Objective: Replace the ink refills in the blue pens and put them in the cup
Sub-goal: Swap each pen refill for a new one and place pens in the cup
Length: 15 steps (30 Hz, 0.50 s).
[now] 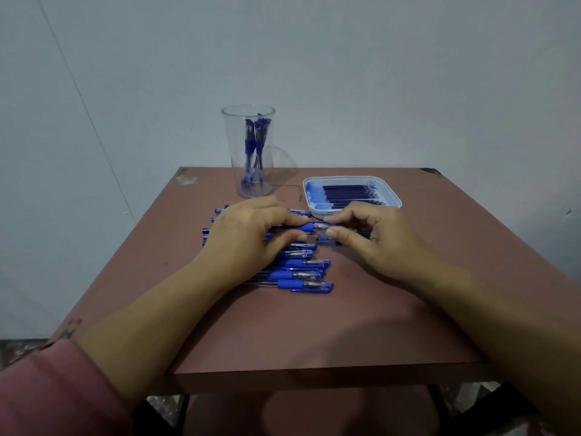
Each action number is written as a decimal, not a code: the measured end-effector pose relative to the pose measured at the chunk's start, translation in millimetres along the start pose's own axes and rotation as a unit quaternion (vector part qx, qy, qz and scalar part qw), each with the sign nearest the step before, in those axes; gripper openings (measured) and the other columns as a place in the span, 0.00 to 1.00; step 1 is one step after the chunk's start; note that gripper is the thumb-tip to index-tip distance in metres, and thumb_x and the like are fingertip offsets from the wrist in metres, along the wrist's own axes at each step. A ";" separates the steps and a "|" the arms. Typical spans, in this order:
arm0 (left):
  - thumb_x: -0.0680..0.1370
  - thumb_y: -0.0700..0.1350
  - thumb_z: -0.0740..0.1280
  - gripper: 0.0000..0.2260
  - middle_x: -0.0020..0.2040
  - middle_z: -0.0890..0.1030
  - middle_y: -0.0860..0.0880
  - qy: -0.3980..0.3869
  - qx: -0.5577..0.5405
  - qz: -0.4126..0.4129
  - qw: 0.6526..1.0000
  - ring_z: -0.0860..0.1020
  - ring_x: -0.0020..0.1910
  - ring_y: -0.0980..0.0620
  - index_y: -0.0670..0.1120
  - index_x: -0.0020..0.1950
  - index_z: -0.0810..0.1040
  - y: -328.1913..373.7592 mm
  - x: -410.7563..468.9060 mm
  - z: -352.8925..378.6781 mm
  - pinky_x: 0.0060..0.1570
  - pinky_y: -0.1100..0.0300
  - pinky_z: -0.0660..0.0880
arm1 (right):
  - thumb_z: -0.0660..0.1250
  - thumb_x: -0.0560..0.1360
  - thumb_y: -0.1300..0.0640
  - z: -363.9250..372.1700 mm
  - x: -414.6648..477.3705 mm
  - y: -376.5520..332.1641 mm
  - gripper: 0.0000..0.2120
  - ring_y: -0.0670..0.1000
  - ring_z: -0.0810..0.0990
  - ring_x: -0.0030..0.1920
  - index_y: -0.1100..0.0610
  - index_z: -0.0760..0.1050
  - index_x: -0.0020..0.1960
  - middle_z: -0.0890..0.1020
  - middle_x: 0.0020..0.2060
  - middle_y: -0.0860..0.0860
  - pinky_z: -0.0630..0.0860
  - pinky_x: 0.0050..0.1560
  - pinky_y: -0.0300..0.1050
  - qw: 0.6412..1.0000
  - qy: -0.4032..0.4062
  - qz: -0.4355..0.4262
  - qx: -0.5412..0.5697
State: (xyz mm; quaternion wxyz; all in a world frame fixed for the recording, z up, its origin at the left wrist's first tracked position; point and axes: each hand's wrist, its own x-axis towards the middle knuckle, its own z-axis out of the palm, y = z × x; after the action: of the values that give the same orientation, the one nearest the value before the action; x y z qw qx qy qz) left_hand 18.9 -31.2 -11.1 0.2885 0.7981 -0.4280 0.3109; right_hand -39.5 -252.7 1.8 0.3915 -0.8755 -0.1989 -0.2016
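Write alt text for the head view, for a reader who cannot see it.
The left hand and right hand hold one blue pen between them over a pile of blue pens on a brown table. Behind stand a clear cup holding pens and a white tray of refills.

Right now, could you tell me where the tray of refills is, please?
In the head view, the white tray sits far right on the table, right of the cup and just beyond the right hand.

a single head-worn wide-angle view looks forward and down from the near edge of the table [314,325], facing the wall [377,73] behind it; the left hand [248,234] and right hand [374,237] sit close, mid-frame.
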 end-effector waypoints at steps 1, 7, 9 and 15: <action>0.75 0.56 0.67 0.14 0.40 0.81 0.53 0.004 0.001 0.002 1.000 0.78 0.38 0.56 0.48 0.51 0.85 -0.6 0.3 0.1 0.37 0.56 0.77 | 0.71 0.73 0.53 1.2 0.8 0.2 0.08 0.49 0.81 0.41 0.40 0.77 0.47 0.84 0.41 0.47 0.77 0.44 0.46 1.000 0.002 0.001 0.002; 0.76 0.55 0.67 0.14 0.39 0.80 0.53 0.016 0.004 0.002 1.000 0.77 0.38 0.57 0.48 0.51 0.85 1.4 1.2 2.8 0.36 0.57 0.77 | 0.72 0.73 0.55 6.1 2.7 3.0 0.03 0.46 0.79 0.37 0.51 0.80 0.47 0.82 0.36 0.48 0.77 0.41 0.42 0.999 0.011 0.035 0.038; 0.76 0.55 0.67 0.13 0.41 0.81 0.53 0.014 0.015 0.004 1.000 0.78 0.39 0.57 0.48 0.51 0.85 6.3 3.5 6.5 0.37 0.57 0.77 | 0.72 0.73 0.57 10.2 4.5 -0.7 0.04 0.45 0.81 0.37 0.54 0.79 0.47 0.84 0.37 0.50 0.77 0.40 0.39 0.988 -0.003 0.076 0.132; 0.77 0.59 0.66 0.18 0.52 0.82 0.54 -0.034 0.032 -0.023 0.999 0.79 0.50 0.55 0.50 0.60 0.82 8.8 3.3 4.2 0.48 0.53 0.78 | 0.72 0.73 0.59 9.7 7.9 -5.2 0.05 0.45 0.81 0.37 0.54 0.78 0.48 0.84 0.36 0.46 0.80 0.39 0.42 0.974 0.019 0.130 0.187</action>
State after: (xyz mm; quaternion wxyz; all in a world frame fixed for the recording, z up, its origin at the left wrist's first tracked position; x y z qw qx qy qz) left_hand 13.8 -40.0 -9.5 0.2553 0.8265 -0.4090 0.2907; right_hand -33.6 -240.5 3.1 0.5746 -0.8013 -0.1102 -0.1248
